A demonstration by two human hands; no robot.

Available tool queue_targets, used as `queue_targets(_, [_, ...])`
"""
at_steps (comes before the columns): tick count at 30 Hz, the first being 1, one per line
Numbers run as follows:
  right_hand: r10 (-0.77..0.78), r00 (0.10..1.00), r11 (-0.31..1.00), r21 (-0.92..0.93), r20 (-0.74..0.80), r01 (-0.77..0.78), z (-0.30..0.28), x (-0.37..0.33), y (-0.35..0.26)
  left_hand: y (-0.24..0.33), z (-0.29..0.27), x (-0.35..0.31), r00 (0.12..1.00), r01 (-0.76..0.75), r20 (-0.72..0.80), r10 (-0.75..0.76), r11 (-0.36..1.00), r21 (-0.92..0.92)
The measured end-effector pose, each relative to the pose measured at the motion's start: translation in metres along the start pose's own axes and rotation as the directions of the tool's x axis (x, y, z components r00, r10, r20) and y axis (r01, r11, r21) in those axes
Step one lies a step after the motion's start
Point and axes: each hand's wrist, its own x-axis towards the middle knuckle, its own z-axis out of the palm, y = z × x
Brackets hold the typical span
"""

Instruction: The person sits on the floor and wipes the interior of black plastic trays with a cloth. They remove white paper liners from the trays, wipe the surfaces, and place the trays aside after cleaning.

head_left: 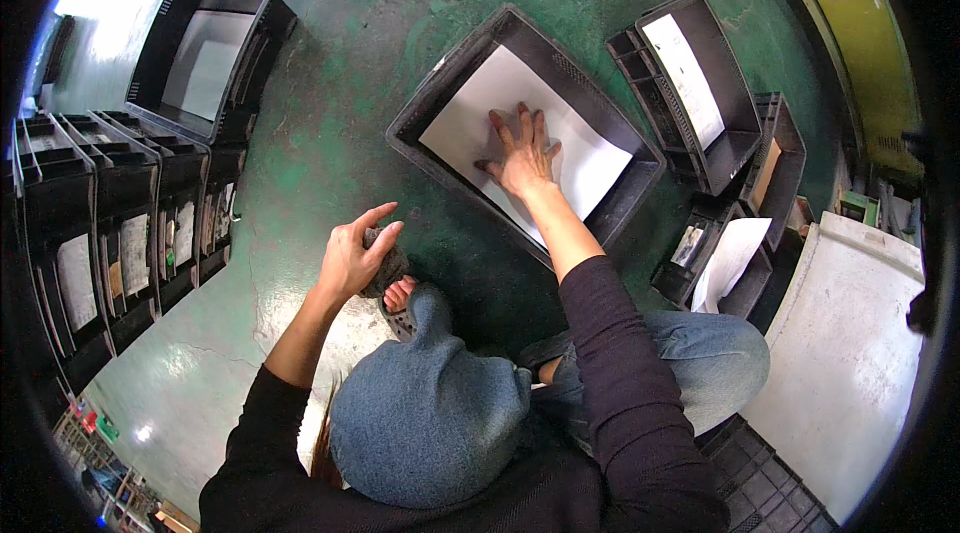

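A black plastic crate (425,113) rests on the green floor in front of me, lined with a sheet of white paper (590,158). My right hand (522,148) lies spread on that sheet inside the crate, its fingertips dark with dirt. Over my shoe, left of the crate, my left hand (358,251) hovers with thumb and fingers apart, and nothing shows between them. My bent knees in blue jeans (430,423) fill the lower middle.
Stacked black crates (130,213) line the left, with another paper-lined crate (255,63) beyond them. More crates (735,93) stand at the right, one holding loose white paper (735,258). A white panel (850,323) and a yellow-green cabinet (865,43) border the right side.
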Motion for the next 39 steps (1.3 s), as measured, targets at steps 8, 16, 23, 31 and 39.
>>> queue_targets(8, [0.236,0.545,0.972,0.204,-0.805,-0.120,-0.051,-0.059,0.074,-0.009,0.014,0.004,1.000,-0.010,0.002,0.010,1.000,-0.018])
queue_targets(16, [0.598,0.797,0.032,0.992,0.081,-0.125,-0.011,-0.096,0.103,-0.011,0.019,0.001,0.998,-0.021,0.063,0.029,0.992,-0.125])
queue_targets(23, [0.210,0.972,0.054,0.992,0.101,-0.115,-0.118,0.002,-0.046,-0.025,-0.011,-0.021,0.996,0.083,-0.024,-0.084,0.996,-0.045])
queue_targets(31, [-0.337,0.927,0.126,0.984,0.163,-0.127,-0.152,0.073,-0.299,-0.054,-0.018,-0.050,0.967,0.105,-0.213,-0.140,0.980,-0.168])
queue_targets(39, [-0.465,0.866,0.112,0.982,0.185,-0.150,-0.153,0.095,-0.360,-0.078,-0.025,-0.058,0.951,0.166,-0.234,-0.201,0.973,-0.160])
